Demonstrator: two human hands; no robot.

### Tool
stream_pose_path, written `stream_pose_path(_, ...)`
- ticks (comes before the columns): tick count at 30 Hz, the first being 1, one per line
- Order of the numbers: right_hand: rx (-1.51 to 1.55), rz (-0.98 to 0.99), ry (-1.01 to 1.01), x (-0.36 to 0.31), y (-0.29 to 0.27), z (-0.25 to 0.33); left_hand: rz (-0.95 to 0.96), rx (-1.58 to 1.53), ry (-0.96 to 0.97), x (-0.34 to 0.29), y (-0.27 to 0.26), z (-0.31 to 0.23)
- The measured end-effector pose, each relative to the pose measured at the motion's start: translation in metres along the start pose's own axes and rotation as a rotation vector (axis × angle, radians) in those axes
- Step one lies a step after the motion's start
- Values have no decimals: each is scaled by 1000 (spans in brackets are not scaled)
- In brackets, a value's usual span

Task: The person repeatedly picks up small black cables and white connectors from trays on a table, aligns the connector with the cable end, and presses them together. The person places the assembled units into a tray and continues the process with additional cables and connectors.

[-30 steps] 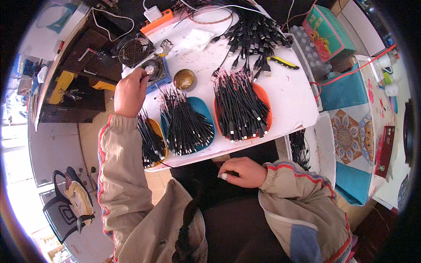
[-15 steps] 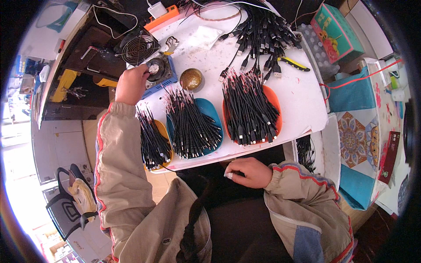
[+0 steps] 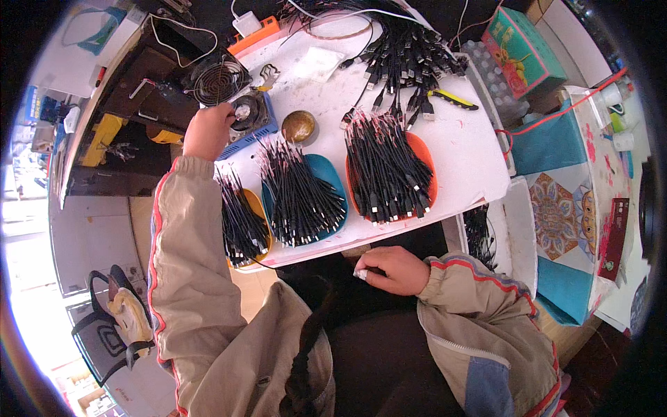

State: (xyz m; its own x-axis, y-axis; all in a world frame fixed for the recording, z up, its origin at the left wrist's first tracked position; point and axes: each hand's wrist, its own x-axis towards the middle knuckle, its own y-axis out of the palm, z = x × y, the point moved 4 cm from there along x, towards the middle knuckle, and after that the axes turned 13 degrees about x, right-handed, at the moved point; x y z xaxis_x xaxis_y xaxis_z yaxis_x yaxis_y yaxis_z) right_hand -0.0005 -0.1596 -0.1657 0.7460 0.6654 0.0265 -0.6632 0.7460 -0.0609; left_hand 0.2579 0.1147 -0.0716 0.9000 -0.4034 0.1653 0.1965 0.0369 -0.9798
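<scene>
My left hand (image 3: 208, 131) reaches to the far left of the table, its fingertips pinched at the rim of a small round pot with shiny silvery metal (image 3: 243, 111) in it. The pot sits on a blue device (image 3: 262, 129). Whatever the pinched fingers hold is hidden. My right hand (image 3: 394, 270) hovers in front of the table edge, its fingers curled in and nothing showing in them; a white wrap covers a fingertip. Black cables with pinkish stripped ends fill a yellow tray (image 3: 261, 208), a teal tray (image 3: 325, 167) and an orange tray (image 3: 422, 156) along the near side.
A round tin (image 3: 299, 127) of brownish stuff stands behind the teal tray. A heap of USB cables (image 3: 410, 52) lies at the back, with yellow-black cutters (image 3: 455, 100) beside it. Also there are a fan (image 3: 219, 80), an orange power strip (image 3: 254, 36) and a green box (image 3: 522, 52).
The view has shifted a little, so the table and trays appear slightly further left and up. Both hands keep nearly the same place and pose.
</scene>
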Motion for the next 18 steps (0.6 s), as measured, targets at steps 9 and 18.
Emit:
stream_pose_path(9, 13, -54, -26, -2, 8, 43, -354, -728, -262, -128, -105, -105)
stream_pose_path(18, 43, -91, -251, -13, 34, 103, -368, -1916, -206, -183, -130, -240)
